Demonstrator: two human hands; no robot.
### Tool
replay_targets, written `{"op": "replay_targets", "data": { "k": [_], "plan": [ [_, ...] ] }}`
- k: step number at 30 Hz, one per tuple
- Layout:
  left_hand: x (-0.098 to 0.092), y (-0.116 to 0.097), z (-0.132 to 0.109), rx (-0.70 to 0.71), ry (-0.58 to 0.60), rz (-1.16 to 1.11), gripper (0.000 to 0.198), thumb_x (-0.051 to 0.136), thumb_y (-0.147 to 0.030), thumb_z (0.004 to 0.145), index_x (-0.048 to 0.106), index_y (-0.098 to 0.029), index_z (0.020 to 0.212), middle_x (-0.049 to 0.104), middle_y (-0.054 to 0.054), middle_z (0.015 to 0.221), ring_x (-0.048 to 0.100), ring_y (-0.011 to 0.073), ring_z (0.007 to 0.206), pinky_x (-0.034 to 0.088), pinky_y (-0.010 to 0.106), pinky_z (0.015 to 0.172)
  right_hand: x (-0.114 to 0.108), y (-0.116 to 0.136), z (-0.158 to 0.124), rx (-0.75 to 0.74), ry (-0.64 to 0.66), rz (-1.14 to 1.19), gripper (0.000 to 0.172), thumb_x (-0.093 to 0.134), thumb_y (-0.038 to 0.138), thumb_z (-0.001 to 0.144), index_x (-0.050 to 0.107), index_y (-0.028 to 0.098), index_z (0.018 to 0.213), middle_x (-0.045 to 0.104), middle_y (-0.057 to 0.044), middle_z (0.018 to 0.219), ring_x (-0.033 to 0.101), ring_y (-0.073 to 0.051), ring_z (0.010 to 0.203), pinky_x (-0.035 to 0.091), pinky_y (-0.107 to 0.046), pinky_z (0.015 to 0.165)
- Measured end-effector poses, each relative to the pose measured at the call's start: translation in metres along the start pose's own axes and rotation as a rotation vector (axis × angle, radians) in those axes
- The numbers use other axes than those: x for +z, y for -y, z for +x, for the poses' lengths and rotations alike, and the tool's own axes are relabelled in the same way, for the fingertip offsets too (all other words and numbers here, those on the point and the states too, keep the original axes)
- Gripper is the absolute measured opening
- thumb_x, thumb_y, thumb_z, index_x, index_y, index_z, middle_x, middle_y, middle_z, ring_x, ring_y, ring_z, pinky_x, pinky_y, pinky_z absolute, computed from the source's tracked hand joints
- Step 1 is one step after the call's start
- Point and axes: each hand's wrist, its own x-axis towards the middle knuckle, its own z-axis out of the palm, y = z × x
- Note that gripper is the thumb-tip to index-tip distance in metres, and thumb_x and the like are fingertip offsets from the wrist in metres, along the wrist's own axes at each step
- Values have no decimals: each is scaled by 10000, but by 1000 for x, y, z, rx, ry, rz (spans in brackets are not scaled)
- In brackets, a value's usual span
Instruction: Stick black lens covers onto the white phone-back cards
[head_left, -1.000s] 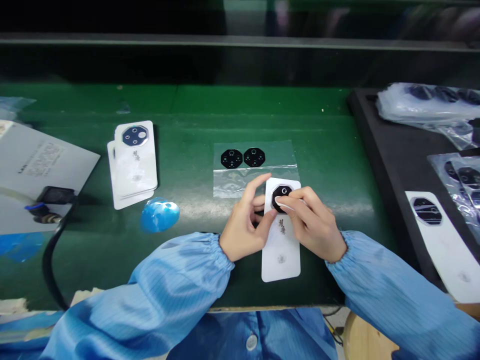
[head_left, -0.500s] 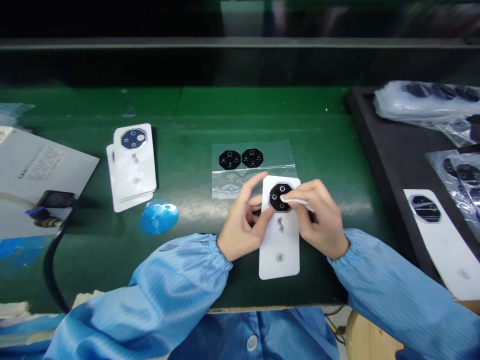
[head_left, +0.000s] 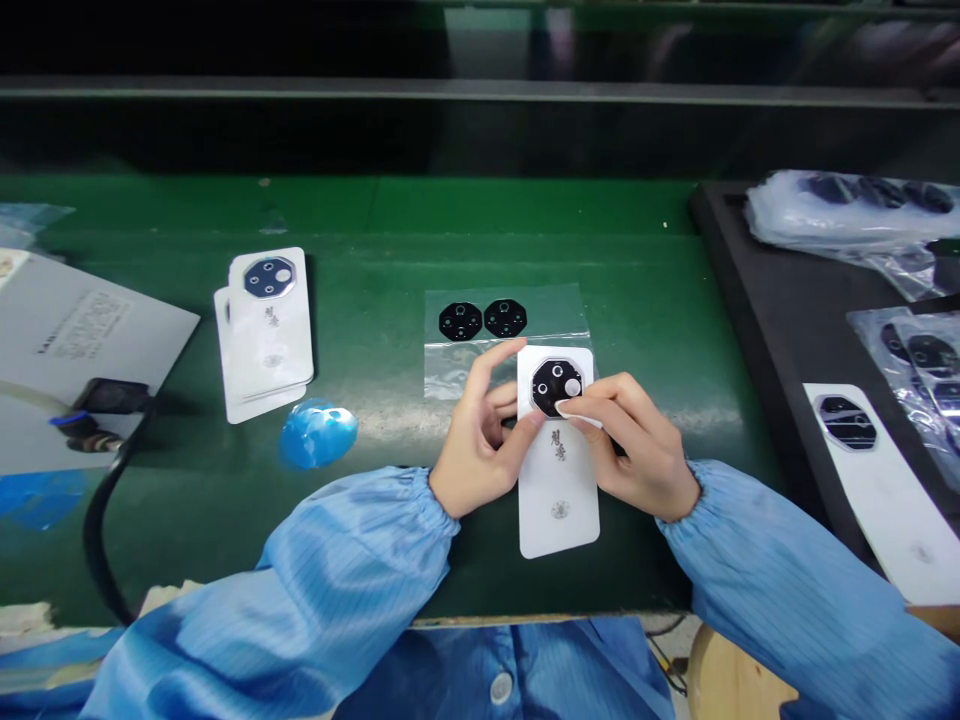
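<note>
Black octagonal piece (head_left: 553, 387) with round lens openings now lies uncovered on a white card (head_left: 559, 535), since the right hand's fingers have drawn back to its lower right edge. One opening shows a pale, filled disc, while the others show as dark rings. The right hand (head_left: 637, 445) pinches a white wipe (head_left: 579, 413) between thumb and fingers, its tip just touching the piece's edge. The left hand (head_left: 480, 430) steadies the card, its thumb pressed near the piece and its fingers curled behind the card's left edge. The card stands near the middle of the green worktop (head_left: 375, 215), its far end overlapping a clear plastic bag (head_left: 465, 375) holding two more black octagonal pieces (head_left: 482, 320). Two stylised, seemingly Chinese characters (head_left: 556, 445) are printed below the held piece, with a small grey round mark (head_left: 559, 510) nearer the hands' wrists, but they are too small to read. To the left sit a stack of white cards (head_left: 266, 340) and a scrap of blue film (head_left: 317, 434), beside a grey printed sheet (head_left: 90, 330) whose small text is unreadable. To the right, a black foam tray (head_left: 757, 330) carries bagged pieces (head_left: 847, 205) and another white card (head_left: 885, 500).
</note>
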Motion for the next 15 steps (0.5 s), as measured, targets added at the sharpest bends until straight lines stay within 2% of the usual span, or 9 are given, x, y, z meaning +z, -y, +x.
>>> {"op": "replay_targets", "data": {
  "k": [5,15],
  "plan": [
    [0,0,1,6,-8,-6,582,638,-231,882,298,-234,1355,693,62,973,698,185,831,523,209,535,2,-2,-2,-21,30,-65,299,503,6,867,575,201,1082,546,-60,963,545,-121,706,473,-263,574],
    [-1,5,-2,-4,-25,15,588,628,-221,888,293,-219,1371,713,60,941,711,175,776,508,206,517,2,-1,0,-4,105,16,253,455,17,888,564,189,1039,542,-65,969,566,-127,724,478,-271,588]
  ]
}}
